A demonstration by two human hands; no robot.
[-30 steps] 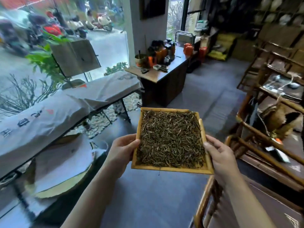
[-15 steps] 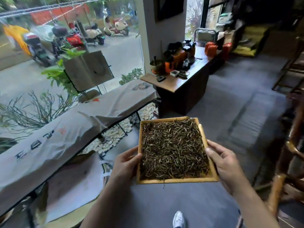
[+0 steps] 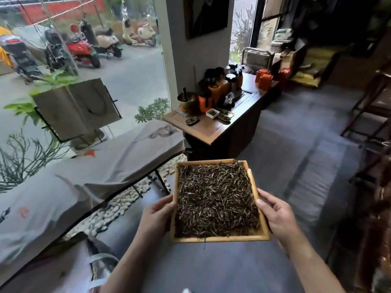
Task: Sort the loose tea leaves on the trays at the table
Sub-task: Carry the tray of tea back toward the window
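A square wooden tray (image 3: 220, 238) full of dark loose tea leaves (image 3: 215, 199) is carried level in front of me, above the grey floor. My left hand (image 3: 157, 216) grips its left rim, thumb on top of the edge. My right hand (image 3: 277, 214) grips the right rim the same way. One leaf hangs over the near edge. The fingers under the tray are hidden.
Ahead stands a dark wooden table (image 3: 213, 127) with orange tins, a bowl and small dishes of tea. A cloth-covered bench (image 3: 91, 166) runs along the window at left, white pebbles beneath it. Wooden chairs (image 3: 372, 115) stand at right. Grey carpet lies between.
The view has swung left and forward, so the wooden table and window are nearer. Both hands keep the same hold on the tray, which stays level.
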